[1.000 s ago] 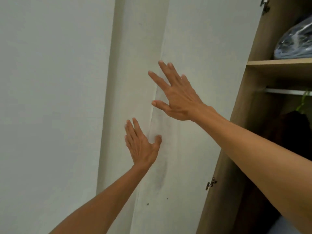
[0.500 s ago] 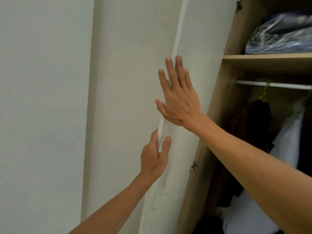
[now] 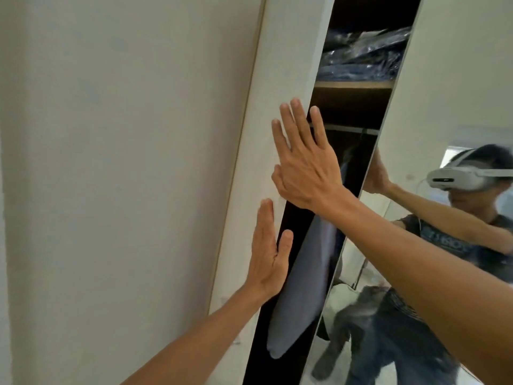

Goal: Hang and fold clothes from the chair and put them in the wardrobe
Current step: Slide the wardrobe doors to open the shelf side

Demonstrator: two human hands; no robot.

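A wardrobe (image 3: 347, 104) fills the view, showing only a narrow dark slit between a white door (image 3: 280, 79) on the left and a mirror door (image 3: 444, 65) on the right. Inside, a grey garment (image 3: 302, 287) hangs in the slit below a shelf (image 3: 352, 84) of plastic-wrapped clothes (image 3: 363, 56). The chair is out of view. The right hand (image 3: 305, 165) and, lower, the left hand (image 3: 266, 254) both lie flat with straight fingers on the white door's edge, holding nothing. This looks like the closing step. The next move probably calls for a steady push without trapping the garment. Half a second earlier the interior stood wide open, no mirror door showed, and the left hand pinched the door's edge.
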